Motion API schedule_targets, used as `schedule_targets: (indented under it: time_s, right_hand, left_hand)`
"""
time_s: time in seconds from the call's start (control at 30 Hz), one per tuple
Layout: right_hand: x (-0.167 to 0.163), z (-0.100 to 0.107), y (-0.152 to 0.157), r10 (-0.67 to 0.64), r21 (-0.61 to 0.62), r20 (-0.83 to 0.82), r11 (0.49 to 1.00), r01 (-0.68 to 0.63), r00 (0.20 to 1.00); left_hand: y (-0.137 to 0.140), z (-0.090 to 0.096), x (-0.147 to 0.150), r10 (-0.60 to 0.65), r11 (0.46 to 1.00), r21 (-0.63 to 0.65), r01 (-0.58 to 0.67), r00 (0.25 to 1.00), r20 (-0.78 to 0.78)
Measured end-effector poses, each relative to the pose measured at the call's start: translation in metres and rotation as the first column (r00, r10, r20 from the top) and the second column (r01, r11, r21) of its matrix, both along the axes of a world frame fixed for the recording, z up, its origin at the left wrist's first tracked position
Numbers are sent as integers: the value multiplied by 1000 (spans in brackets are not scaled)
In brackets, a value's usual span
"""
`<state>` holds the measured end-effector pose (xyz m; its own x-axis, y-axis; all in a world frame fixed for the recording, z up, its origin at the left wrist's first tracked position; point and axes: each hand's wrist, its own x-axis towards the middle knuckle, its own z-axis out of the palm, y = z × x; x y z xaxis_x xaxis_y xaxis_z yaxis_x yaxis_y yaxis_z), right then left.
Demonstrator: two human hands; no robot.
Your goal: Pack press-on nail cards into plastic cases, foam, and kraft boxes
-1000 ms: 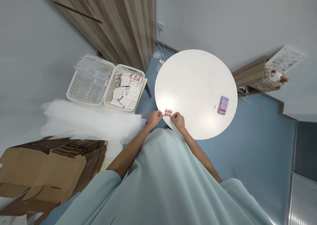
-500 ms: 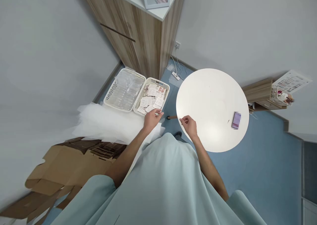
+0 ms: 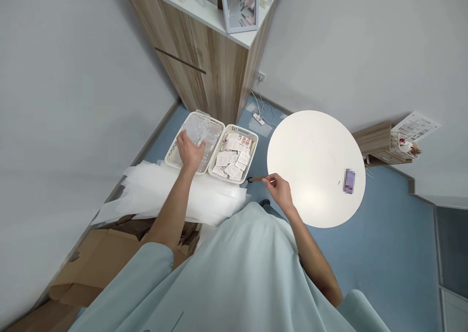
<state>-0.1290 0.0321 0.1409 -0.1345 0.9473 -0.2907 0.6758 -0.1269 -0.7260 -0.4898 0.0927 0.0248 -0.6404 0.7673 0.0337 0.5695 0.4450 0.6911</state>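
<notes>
My left hand (image 3: 190,151) is over the left white plastic basket (image 3: 168,157), thumb and fingers apart, at the clear plastic cases (image 3: 195,126) lying in it. Whether the fingertips touch a case is hard to see. My right hand (image 3: 279,189) is by the near left rim of the round white table (image 3: 314,151), with thumb and fingers pinched together. Whatever may be between those fingertips is too small to name. Beside the first basket stands a second white basket (image 3: 255,149), filled with printed cards (image 3: 231,159).
White translucent sheets (image 3: 190,195) are piled in front of the baskets, with brown cardboard (image 3: 106,259) below them. A wood-grain cabinet (image 3: 215,68) rises behind. A power strip (image 3: 258,119) lies on the floor. A blurred purple object (image 3: 349,181) rests on the table.
My left hand has moved left and away from me, from the near edge of the card basket to over the clear cases, its fingers spreading. My right hand stays pinched by the table rim.
</notes>
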Motion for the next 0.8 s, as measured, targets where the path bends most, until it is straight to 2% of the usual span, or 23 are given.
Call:
schedule_targets:
  time_s: [0.17,0.3,0.63,0.8]
  right_hand:
    - [6,3,-9,-27,-3,36,1000,28,999]
    - [10,1,-14,-43,-9,32,999,44,999]
    - [16,2,-15,-37,0,3,999,37,999]
    - [19,5,-12,-15,-18,-54,1000,14,998]
  left_hand:
    - [36,-6,-29,7,1000,-12,-7,1000,-4]
    - [51,-8,-36,-14,998,-59,13,1000,-19]
    - [42,-8,-28,8,997,-82,-11,999,-40]
    - [23,7,-18,48,998,-33,-47,999,18]
